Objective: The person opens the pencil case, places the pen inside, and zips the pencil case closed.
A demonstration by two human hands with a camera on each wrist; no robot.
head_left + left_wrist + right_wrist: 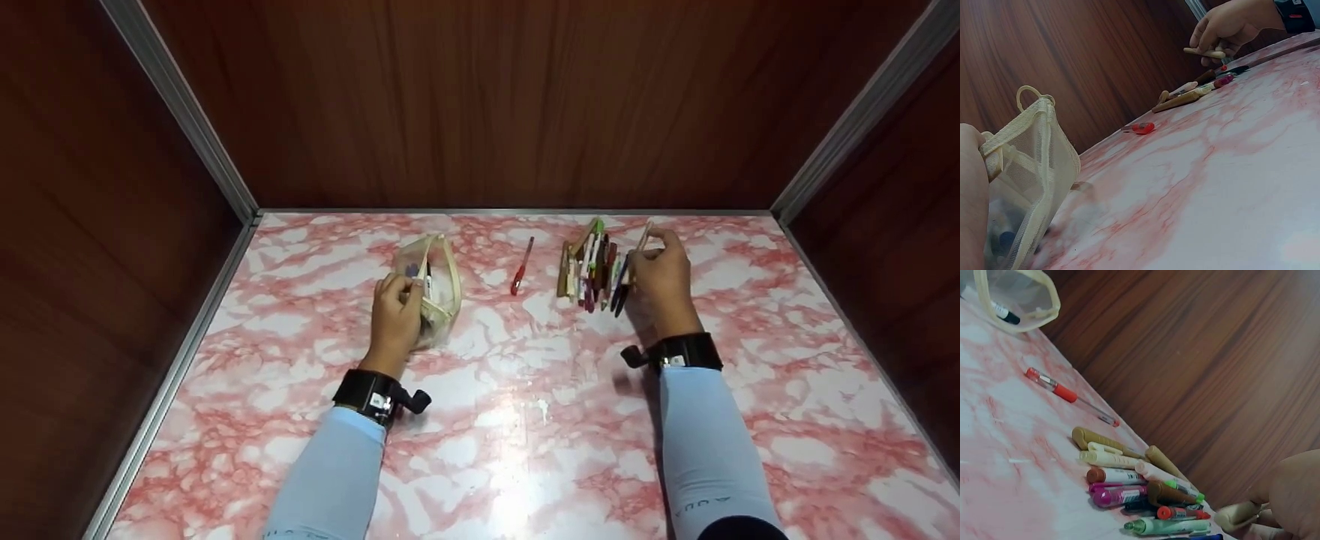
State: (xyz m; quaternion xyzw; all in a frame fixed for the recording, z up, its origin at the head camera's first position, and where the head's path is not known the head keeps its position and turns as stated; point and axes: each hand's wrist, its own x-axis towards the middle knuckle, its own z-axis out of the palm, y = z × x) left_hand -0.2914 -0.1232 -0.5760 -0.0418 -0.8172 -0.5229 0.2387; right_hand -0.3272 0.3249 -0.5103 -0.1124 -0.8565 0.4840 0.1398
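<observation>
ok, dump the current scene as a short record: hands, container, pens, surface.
left_hand: left hand grips the rim of the mesh pouch
right_hand: right hand pinches a beige pen beside the pile
container: pouch open, cream-edged
container_contents: at least one black-ended pen; the rest unclear through the mesh
loose_pen: red pen, between pouch and pile
pile: mixed-colour pens, count unclear from overlap
surface: red-and-white marbled table

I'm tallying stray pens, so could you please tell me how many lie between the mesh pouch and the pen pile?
1: the red pen, right of the mesh pouch that the left hand holds and left of the pen pile. None seems hidden in that gap.
</observation>
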